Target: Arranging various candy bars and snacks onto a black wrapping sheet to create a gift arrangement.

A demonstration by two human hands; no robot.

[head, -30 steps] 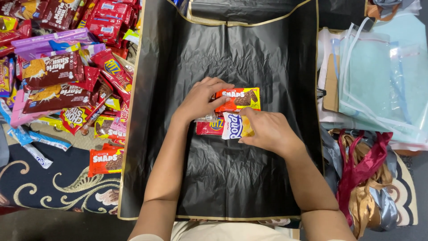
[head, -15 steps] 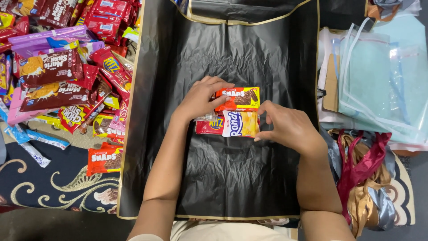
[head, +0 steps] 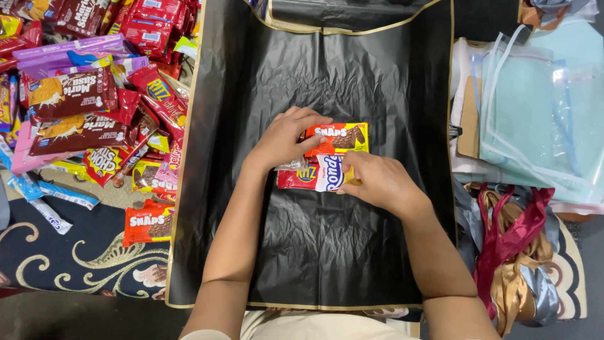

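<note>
Box (head: 402, 264) lined with black paper holds only three snack packets at its middle: an orange packet (head: 336, 137) above, a red packet (head: 296, 179) and a white packet (head: 331, 173) below. Right hand (head: 377, 182) has slid back onto the white packet, fingers pressed down; left hand (head: 283, 138) lies spread over the orange one's left end

Two hands: left (head: 284, 140), right (head: 376, 182). Three snack packets under them: orange-yellow (head: 340, 138), red (head: 297, 179), white-blue (head: 331, 172). One black sheet (head: 327, 252). One loose red packet (head: 148, 223) on carpet. Left pile uncountable.
</note>
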